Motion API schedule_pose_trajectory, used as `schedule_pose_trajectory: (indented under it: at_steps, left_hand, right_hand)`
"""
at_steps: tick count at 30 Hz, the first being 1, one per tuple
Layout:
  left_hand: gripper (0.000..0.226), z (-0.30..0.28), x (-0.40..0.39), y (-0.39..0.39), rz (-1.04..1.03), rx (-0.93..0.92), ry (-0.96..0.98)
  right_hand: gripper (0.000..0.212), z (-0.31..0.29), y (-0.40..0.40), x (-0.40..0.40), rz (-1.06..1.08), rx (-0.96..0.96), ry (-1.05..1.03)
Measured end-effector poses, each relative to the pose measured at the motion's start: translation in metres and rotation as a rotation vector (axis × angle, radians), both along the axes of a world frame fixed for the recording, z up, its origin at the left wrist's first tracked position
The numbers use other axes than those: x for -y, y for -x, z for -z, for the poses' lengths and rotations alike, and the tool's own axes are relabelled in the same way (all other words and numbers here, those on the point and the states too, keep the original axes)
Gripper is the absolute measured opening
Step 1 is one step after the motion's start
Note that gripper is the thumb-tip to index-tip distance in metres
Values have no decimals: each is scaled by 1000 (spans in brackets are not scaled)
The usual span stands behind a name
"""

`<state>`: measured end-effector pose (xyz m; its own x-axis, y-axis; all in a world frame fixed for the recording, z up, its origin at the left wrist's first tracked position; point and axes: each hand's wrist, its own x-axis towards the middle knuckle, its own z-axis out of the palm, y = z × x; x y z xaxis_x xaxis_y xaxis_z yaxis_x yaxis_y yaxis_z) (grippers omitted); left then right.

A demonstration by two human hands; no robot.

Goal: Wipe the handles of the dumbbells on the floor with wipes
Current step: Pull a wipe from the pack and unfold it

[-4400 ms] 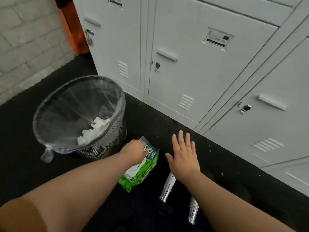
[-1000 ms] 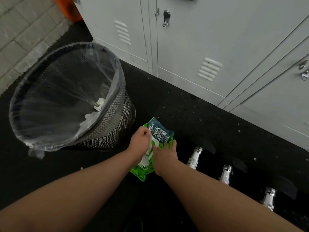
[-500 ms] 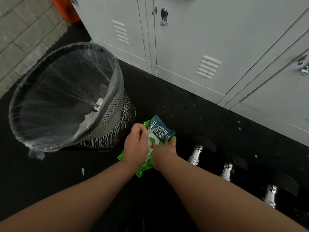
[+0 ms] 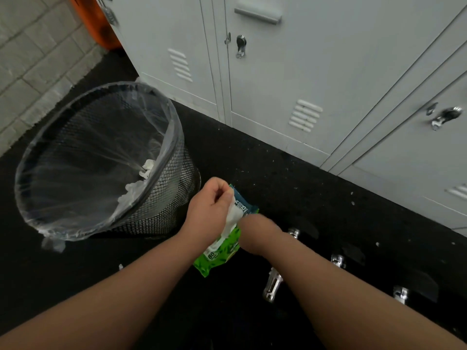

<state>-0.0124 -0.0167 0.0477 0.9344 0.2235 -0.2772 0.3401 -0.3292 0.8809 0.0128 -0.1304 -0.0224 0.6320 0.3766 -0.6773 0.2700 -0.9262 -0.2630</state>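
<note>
The left hand pinches a white wipe, drawing it up from the green pack that the right hand grips on the floor. The nearest dumbbell handle lies just right of the pack, running near-to-far, closest to the right hand.

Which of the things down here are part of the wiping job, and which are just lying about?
Part of the job:
wipe, pinched by the left hand
green wipes pack, held down by the right hand
chrome dumbbell handles
mesh bin holding used wipes

Just there:
grey lockers
brick wall
</note>
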Motion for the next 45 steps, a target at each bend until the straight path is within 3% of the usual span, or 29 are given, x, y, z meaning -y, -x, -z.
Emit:
schedule_pose_trajectory:
  at_steps: [3,6,8,10,12,15,18,22,29,31,33,35,39,43,45]
  left_hand:
    - [20,-15,9,-12,130,-53,40]
    - [22,-47,33,-32,304,-45,-14]
    - [21,-75,52,-46,391,-19,-14]
    - [21,-107,71,-59,436,22,22]
    - [22,-141,89,-68,489,78,40]
    - [19,-192,116,-72,585,180,2]
    - [36,-241,145,-64,642,283,-97]
    - [14,-304,176,-45,599,393,-213]
    - [6,-393,203,-2,621,515,-285]
    - [14,-412,208,9,608,510,-259]
    - [23,-428,213,20,613,461,-114]
    - [22,-443,221,32,617,399,75]
    - [20,-469,235,47,623,275,214]
    - [17,-474,241,58,528,90,393]
    - [27,-472,240,65,505,-34,508]
  right_hand:
    - [42,-41,-19,38,444,73,-274]
    - [77,-102,-30,70,551,89,-613]
    - [66,-141,-37,87,453,148,-636]
    - [33,-175,-42,108,419,209,-606]
    - [15,-211,-42,134,438,284,-568]
    - [11,-270,-30,172,499,352,-519]
    - [14,-324,-11,202,531,434,-493]
    - [1,-387,18,236,601,576,-512]
    - [13,-472,82,279,760,745,-668]
    - [14,-488,97,288,817,725,-785]
    - [16,-502,110,296,906,646,-1056]
    - [2,-510,124,302,999,457,-1300]
    - [32,-502,141,302,1011,194,-1238]
    - [27,-513,147,301,1039,164,-1425]
    - [27,-522,149,301,1056,156,-1499]
